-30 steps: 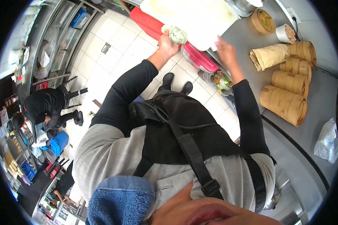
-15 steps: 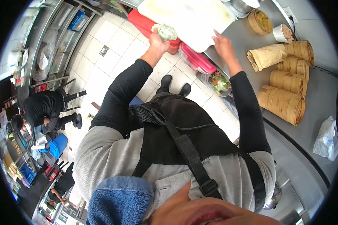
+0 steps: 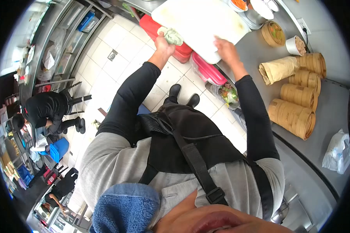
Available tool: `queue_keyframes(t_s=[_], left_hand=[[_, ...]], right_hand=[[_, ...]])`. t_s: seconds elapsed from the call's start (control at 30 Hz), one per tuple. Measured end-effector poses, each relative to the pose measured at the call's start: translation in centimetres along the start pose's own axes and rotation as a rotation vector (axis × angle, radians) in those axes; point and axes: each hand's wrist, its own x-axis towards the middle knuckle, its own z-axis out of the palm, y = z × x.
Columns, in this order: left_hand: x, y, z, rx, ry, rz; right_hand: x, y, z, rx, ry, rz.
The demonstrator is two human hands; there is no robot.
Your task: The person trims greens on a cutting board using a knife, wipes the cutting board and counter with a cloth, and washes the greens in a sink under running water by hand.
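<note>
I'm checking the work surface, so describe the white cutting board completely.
The cutting board is a white slab with rounded corners, plastic by its look, with faint yellowish and brownish stains; glare washes out much of it. It lies flat on the metal counter, its near edge seeming to jut past the counter's; the picture cuts off its far side. The right hand is over its right edge, contact unclear; the left hand holds a pale green leafy vegetable at its left edge.

Left hand (image 3: 165,47) gripping pale-green leafy vegetable (image 3: 172,36) beside white rectangular cutting board (image 3: 200,27); right hand (image 3: 228,52) at board edge, grip unclear. 4 tan cylindrical bamboo steamer stacks (image 3: 289,116) on grey metal counter (image 3: 253,48).
</note>
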Motion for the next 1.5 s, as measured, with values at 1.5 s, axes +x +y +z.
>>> queue_keyframes(t_s=[1.5], left_hand=[[12.2, -1.5, 18.8, 1.818, -0.544, 1.174]], right_hand=[[-39.4, -13.8, -10.1, 0.399, 0.759, 1.185]])
